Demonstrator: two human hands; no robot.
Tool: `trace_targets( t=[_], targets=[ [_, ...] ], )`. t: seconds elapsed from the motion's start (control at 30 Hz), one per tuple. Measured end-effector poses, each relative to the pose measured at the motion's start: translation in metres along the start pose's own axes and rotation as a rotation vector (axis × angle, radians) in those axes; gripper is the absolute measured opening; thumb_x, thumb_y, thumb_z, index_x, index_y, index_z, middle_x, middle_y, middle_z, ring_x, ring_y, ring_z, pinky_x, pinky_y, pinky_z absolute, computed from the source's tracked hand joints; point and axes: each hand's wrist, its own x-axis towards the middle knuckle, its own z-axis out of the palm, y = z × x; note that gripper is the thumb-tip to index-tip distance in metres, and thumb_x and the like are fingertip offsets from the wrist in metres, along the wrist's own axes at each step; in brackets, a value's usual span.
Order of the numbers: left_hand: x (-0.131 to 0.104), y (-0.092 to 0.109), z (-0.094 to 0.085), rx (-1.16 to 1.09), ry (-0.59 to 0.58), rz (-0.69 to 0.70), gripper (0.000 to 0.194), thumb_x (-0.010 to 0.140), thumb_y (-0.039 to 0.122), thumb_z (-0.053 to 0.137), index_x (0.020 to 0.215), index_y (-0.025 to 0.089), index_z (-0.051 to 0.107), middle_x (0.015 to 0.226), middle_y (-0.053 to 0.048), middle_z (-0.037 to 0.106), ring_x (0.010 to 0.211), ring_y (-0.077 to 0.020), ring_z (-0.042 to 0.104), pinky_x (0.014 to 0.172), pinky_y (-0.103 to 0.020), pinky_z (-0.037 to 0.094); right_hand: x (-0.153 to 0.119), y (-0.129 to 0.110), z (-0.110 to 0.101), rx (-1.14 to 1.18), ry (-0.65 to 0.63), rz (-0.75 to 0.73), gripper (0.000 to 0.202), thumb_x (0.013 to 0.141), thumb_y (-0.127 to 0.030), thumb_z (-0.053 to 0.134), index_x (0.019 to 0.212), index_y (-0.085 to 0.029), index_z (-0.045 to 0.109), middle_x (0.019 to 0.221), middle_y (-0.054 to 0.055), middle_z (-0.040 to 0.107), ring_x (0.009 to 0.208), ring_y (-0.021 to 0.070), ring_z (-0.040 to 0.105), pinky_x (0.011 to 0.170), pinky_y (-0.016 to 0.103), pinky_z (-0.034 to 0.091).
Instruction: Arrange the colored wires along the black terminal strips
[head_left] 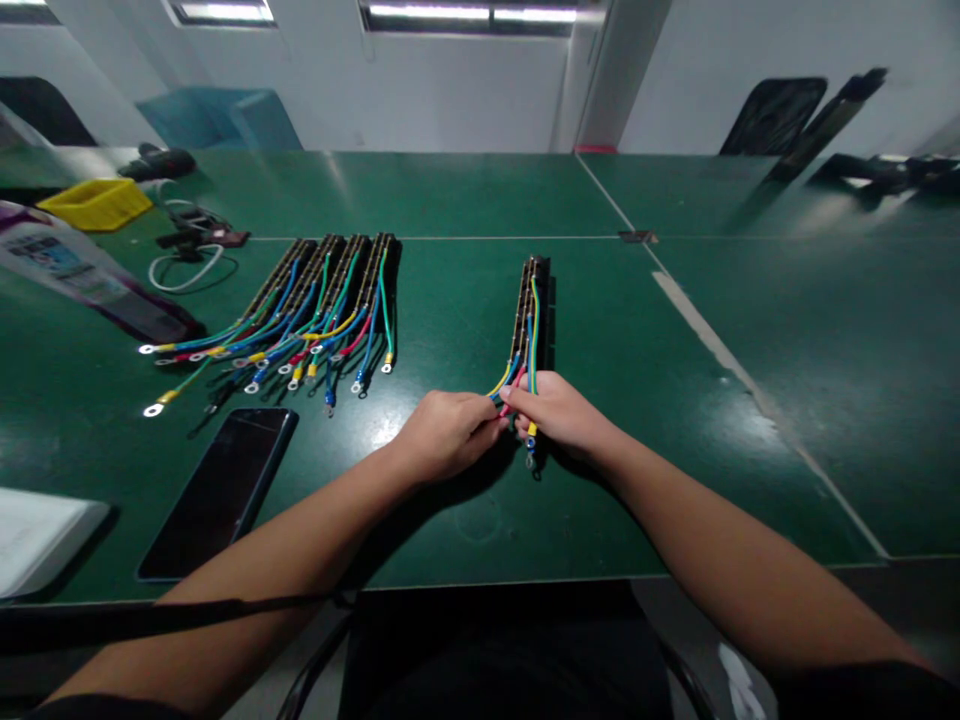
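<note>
A dark terminal strip (523, 308) lies lengthwise on the green table in front of me, with coloured wires running from it toward my hands. My left hand (454, 432) is closed in a pinch on wires at the strip's near end. Beside it, my right hand (559, 412) is closed too, thumb and fingers on a red wire (517, 378). A green-yellow wire (535, 345) passes by the right hand, and lugs with yellow and blue sleeves (532, 440) hang below its fingers. Exactly which wire ends the left fingers hold is hidden.
Several similar wired strips (367, 285) lie side by side to the left, ring lugs toward me. A phone (221, 495), a white box (45, 540), a bottle-like pack (90, 275), a yellow tray (97, 204) and a white cable (184, 270) are further left. Tape (705, 335) runs along the right.
</note>
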Motion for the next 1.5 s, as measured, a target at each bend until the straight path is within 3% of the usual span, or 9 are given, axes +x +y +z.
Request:
trace_targets(
  t=[0.23, 0.47, 0.7, 1.0, 1.27, 1.5],
  targets=[
    [0.0002, -0.0001, 0.0027, 0.001, 0.058, -0.115, 0.021, 0.083, 0.037, 0.058, 0.075, 0.018, 0.064, 0.06, 0.003, 0.062, 0.052, -0.0097, 0.054, 0.051, -0.021, 0.03, -0.0001, -0.0005, -0.0003, -0.027, 0.011, 0.009, 0.022, 0.086, -0.03, 0.053, 0.07, -0.014, 0.056, 0.046, -0.002, 0.051, 0.039, 0.0087, 0.05, 0.039, 0.018, 0.039],
    [0.0001, 0.0015, -0.0014, 0.011, -0.001, -0.026, 0.025, 0.092, 0.031, 0.043, 0.08, 0.017, 0.06, 0.065, 0.0, 0.063, 0.058, -0.0112, 0.057, 0.054, -0.023, 0.031, 0.0, -0.0001, -0.0016, -0.031, -0.009, -0.027, 0.023, 0.087, -0.03, 0.052, 0.071, -0.015, 0.055, 0.048, -0.002, 0.052, 0.04, 0.0093, 0.051, 0.04, 0.019, 0.041],
    [0.0005, -0.0006, 0.0031, -0.001, 0.032, -0.124, 0.026, 0.082, 0.038, 0.057, 0.068, 0.017, 0.061, 0.058, 0.002, 0.061, 0.05, -0.0094, 0.052, 0.05, -0.02, 0.03, -0.0014, -0.0024, -0.0012, -0.034, 0.0, 0.002, 0.024, 0.087, -0.03, 0.053, 0.07, -0.014, 0.057, 0.047, -0.001, 0.052, 0.04, 0.0087, 0.05, 0.039, 0.018, 0.039],
    [0.0022, 0.0028, -0.0043, 0.003, -0.051, -0.042, 0.028, 0.092, 0.031, 0.043, 0.075, 0.016, 0.059, 0.063, 0.0, 0.062, 0.056, -0.0114, 0.056, 0.052, -0.022, 0.029, -0.0015, -0.0025, -0.0011, -0.043, -0.009, -0.008, 0.024, 0.088, -0.03, 0.05, 0.071, -0.014, 0.055, 0.047, -0.002, 0.052, 0.04, 0.0088, 0.05, 0.04, 0.019, 0.04],
    [0.0017, -0.0019, 0.0021, -0.071, -0.004, -0.08, 0.024, 0.083, 0.036, 0.056, 0.071, 0.016, 0.06, 0.06, 0.002, 0.061, 0.051, -0.009, 0.052, 0.051, -0.02, 0.029, -0.0019, -0.0021, -0.0006, -0.033, -0.005, -0.008, 0.023, 0.087, -0.03, 0.052, 0.071, -0.014, 0.055, 0.046, -0.002, 0.052, 0.039, 0.0091, 0.05, 0.038, 0.018, 0.038],
    [0.0023, 0.001, -0.0021, -0.026, -0.033, -0.044, 0.026, 0.09, 0.031, 0.046, 0.073, 0.016, 0.059, 0.06, 0.001, 0.059, 0.053, -0.01, 0.052, 0.051, -0.021, 0.028, -0.0012, -0.0016, -0.0012, -0.046, -0.01, -0.011, 0.024, 0.087, -0.031, 0.052, 0.071, -0.014, 0.056, 0.047, -0.001, 0.053, 0.04, 0.0092, 0.051, 0.04, 0.019, 0.04]
  ],
)
